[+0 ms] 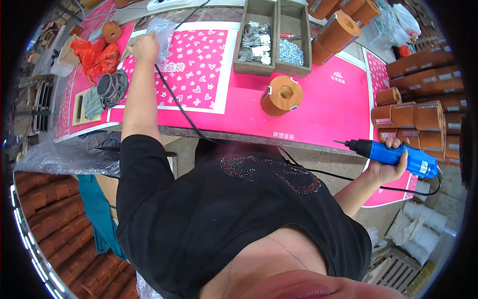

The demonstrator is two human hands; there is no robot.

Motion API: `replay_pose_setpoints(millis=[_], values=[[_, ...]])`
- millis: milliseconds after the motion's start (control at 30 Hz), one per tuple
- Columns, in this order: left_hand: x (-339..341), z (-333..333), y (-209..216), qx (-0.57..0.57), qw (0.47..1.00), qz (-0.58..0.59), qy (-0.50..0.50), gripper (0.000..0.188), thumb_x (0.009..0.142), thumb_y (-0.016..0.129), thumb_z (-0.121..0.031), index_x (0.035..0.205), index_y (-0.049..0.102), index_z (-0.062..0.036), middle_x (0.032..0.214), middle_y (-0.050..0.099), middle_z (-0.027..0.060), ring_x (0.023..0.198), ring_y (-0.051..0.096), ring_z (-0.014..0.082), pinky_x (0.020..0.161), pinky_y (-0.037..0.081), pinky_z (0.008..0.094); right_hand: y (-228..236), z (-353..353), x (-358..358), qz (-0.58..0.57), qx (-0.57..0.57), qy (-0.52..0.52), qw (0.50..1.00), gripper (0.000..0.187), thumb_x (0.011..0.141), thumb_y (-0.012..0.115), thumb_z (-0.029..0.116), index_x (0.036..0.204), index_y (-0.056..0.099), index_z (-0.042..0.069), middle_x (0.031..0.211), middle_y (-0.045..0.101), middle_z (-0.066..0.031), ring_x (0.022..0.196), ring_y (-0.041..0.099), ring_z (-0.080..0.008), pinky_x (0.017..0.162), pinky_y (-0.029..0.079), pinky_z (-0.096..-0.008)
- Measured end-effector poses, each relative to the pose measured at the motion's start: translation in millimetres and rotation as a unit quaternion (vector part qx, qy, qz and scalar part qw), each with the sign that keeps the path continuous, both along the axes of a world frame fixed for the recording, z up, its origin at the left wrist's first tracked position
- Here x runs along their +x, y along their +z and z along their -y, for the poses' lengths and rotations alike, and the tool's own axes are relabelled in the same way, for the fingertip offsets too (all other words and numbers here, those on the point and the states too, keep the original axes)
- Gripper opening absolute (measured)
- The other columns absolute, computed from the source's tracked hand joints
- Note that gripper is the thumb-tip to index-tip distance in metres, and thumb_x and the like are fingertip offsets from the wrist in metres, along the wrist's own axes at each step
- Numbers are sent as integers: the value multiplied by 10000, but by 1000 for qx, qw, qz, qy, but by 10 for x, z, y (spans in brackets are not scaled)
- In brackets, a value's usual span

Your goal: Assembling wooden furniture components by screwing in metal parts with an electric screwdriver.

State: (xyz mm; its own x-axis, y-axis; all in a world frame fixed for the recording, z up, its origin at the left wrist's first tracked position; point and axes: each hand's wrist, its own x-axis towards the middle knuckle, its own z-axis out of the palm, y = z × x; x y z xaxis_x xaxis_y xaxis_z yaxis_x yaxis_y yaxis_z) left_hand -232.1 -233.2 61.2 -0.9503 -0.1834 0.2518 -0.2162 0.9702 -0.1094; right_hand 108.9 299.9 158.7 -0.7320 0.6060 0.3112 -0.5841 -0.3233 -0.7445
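Note:
My right hand [391,162] is closed around a blue electric screwdriver [413,160], whose bit points left, just off the table's front edge. Left of it, an orange-brown wooden block [274,103] with a round centre hole and small metal fittings stands on the pink table cover [318,117]. My left hand [145,47] reaches to the far left of the table. Beside it lies a clear plastic bag [164,31]; its fingertips are hidden, so any hold there is unclear. Behind the block, one wooden tray [238,66] contains flat metal pieces, and its neighbour [307,64] contains small silver hardware.
Similar wooden pieces [336,32] stand at the back right, with more stacked [430,117] on the right. A red plastic bag [107,60] and a dark round spool [112,87] lie at the left. A black cable [179,104] crosses the table and drops over its front edge.

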Motion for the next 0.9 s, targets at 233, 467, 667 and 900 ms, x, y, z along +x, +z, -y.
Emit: replay_pose_setpoints(millis=[233, 467, 667, 900], values=[[214, -273, 113, 49, 957, -263, -108, 253, 751, 578, -294, 983, 672, -256, 1067, 591, 47, 1020, 540, 253, 896, 309, 497, 11, -8, 13, -40, -11, 23, 999, 466, 793, 550, 222, 1199, 411, 41, 825, 467, -102, 782, 460, -222, 810, 397, -412], [671, -1999, 419, 373, 783, -68, -492, 249, 766, 617, -94, 1014, 626, -69, 979, 610, 109, 887, 592, 226, 781, 466, 327, 129, 46, -184, -91, -7, 155, 984, 541, 786, 542, 220, 1268, 381, 33, 854, 466, -90, 805, 442, -208, 818, 371, -409], [572, -2993, 87, 88, 850, 132, -502, 258, 762, 627, -203, 1009, 633, -128, 965, 631, 121, 906, 602, 294, 785, 473, 405, 215, 215, -225, -99, 59, 152, 982, 523, 791, 521, 215, 1267, 406, 31, 858, 490, -102, 807, 469, -222, 800, 389, -419], [521, -3122, 154, 55, 880, 170, -439, 114, 755, 615, -232, 851, 629, -172, 869, 656, 62, 875, 618, 253, 734, 478, 398, 281, 139, -73, -108, 73, 123, 984, 499, 792, 515, 203, 1251, 427, 28, 865, 514, -117, 804, 486, -233, 799, 396, -434]])
